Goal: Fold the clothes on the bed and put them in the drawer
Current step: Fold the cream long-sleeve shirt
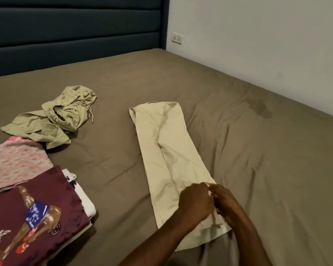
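Observation:
Cream trousers (167,150) lie flat on the bed (248,150), folded lengthwise, waist toward the headboard and leg ends near me. My left hand (195,203) and my right hand (226,202) meet over the lower legs, fingers curled and pinching the trouser fabric between them. A crumpled light-green garment (54,118) with a drawstring sits at the left. A maroon printed shirt (33,215) lies folded on a white garment (85,200) at the lower left, with a folded pink patterned piece (13,164) beside it.
A dark padded headboard (75,35) stands at the back. A white wall (258,45) with a socket (177,38) runs along the bed's right side. The brown sheet shows a dark stain (261,109) near the wall.

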Available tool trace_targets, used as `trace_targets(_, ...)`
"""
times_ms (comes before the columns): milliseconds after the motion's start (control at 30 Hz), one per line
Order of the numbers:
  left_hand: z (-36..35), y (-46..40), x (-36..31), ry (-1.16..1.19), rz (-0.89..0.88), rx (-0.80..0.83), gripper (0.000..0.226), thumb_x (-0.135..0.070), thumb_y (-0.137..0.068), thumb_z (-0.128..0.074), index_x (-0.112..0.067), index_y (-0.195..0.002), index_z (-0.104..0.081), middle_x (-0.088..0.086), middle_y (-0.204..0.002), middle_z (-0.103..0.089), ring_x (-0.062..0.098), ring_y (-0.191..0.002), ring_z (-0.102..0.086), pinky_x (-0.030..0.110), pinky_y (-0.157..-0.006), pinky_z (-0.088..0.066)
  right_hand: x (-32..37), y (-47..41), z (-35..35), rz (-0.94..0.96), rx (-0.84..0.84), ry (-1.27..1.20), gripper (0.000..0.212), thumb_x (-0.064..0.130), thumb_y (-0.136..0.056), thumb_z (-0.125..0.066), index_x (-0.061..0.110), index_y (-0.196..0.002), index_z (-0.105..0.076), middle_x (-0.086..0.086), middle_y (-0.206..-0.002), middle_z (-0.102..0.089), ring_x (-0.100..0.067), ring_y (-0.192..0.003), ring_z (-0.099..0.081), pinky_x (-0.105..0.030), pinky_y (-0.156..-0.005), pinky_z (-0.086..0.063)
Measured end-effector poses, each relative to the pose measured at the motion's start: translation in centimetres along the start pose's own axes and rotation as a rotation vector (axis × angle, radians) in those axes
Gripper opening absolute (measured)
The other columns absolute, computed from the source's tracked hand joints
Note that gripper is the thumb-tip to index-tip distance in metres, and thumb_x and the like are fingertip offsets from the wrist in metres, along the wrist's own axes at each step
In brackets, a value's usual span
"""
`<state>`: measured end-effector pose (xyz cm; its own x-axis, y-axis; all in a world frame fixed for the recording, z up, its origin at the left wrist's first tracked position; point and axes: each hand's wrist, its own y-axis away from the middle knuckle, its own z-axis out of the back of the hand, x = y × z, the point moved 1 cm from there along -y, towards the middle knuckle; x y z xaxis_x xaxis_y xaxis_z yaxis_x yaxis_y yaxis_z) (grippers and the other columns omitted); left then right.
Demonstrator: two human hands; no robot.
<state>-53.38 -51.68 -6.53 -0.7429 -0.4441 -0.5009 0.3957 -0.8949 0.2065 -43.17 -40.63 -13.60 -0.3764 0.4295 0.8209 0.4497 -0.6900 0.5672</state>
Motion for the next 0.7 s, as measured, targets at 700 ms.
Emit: trace_targets(700, -2.1, -0.9, 11.2, -0.093, -0.083, -0.368, 0.043, -0.01, -0.082, -0.062, -0.021, -0.123, -0.068, -0.001, -0.117, -0.065, 0.022, -0.108, -0.064, 0.035, -0.077, -0.054, 3.0, -5.4, 2.0, 0.576, -0.179, 1.04, 0.043, 0.028, -0.086, -0.072, 0.027, -0.128, -0.064, 0.004, -0.12, -0.063, -0.015, -0.105, -0.065, -0.032, -0.078, -0.051)
